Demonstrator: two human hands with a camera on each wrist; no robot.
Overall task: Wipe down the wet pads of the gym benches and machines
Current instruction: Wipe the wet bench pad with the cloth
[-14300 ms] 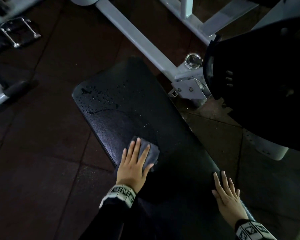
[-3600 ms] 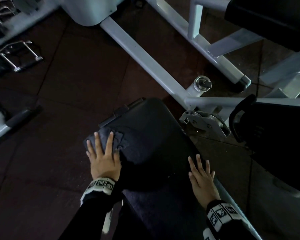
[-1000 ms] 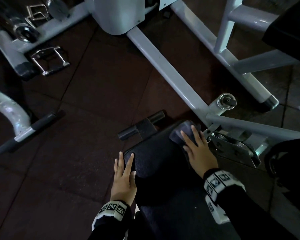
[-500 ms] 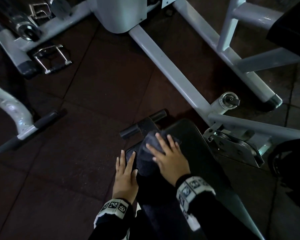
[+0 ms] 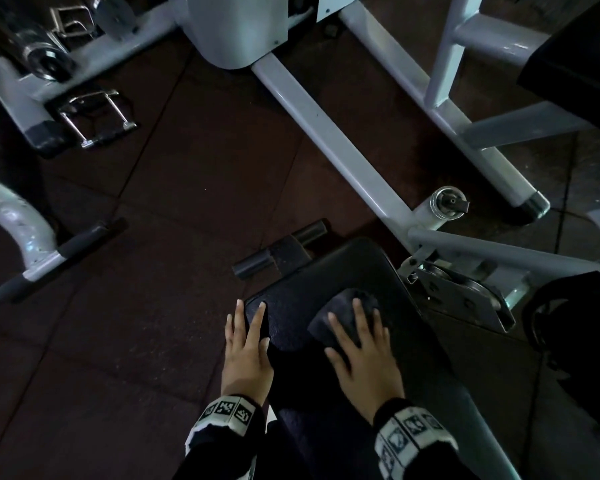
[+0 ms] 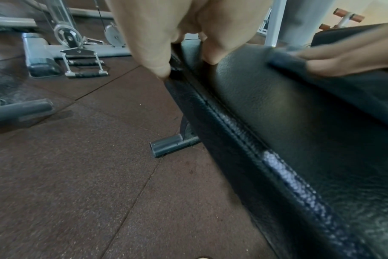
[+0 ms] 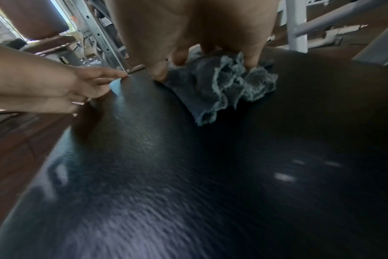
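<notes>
A person leans over a black padded bench point(image 5: 329, 271) with both hands on its far end. The right hand point(image 5: 364, 355) lies flat on a crumpled grey-blue cloth point(image 5: 340, 310), which sits on the top of the pad near its rounded end, a little to the right of the middle. Its fingers point(image 5: 361, 317) are straight and slightly spread, pressing the cloth down onto the vinyl rather than curling round it; in the right wrist view the cloth point(image 7: 222, 84) bunches out from under the fingertips in frayed folds. The left hand point(image 5: 246, 355) rests on the left edge of the same pad, fingers straight and close together, with the fingertips reaching the corner. The left wrist view shows the thumb point(image 6: 153, 57) on the stitched side seam point(image 6: 233, 126) of the pad and the other fingers on its top surface. The two hands are near each other but apart, with a strip of bare pad between them. Both wrists wear bands printed with black-and-white square markers point(image 5: 227, 410). Just beyond the bench end a dark foot bar point(image 5: 281, 249) rests on the brown rubber floor tiles point(image 5: 136, 306). A grey machine frame beam point(image 5: 329, 140) runs diagonally past on the right, and a chrome cable handle point(image 5: 94, 119) lies on the floor at upper left.
</notes>
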